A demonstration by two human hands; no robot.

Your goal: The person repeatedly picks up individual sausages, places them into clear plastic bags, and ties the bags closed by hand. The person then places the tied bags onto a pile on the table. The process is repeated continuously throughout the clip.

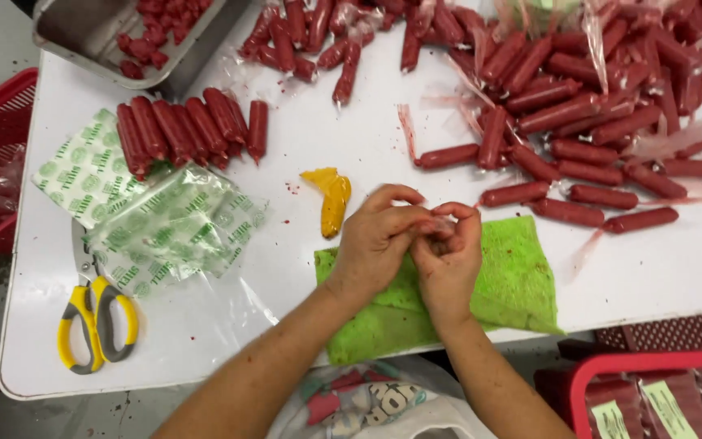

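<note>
**Both hands pinched together over the green cloth**

So both hands meet right in the middle of the white worktop (351,146), just above a green cloth (522,276) that hangs a bit over the near edge. The left hand (379,240) has its fingers curled in toward the right hand (448,252), and the fingers of both are bunched tight around something small and clear-ish, maybe a scrap of plastic wrap. Honestly can't tell what exactly, it's mostly hidden between the fingertips.

Just left of the hands sits a yellow piece (331,199), lying alone on the worktop. Beyond the hands and to the right is a big loose pile of red sausages (587,122) in clear wrappers. Further left there's a neat row of sausages (188,130) side by side, touching a stack of green-printed bags (156,219). The yellow-handled scissors (95,313) lie near the left edge. A metal tray (99,32) sits at the far left corner, and a red basket (643,382) is down at the lower right.
</note>
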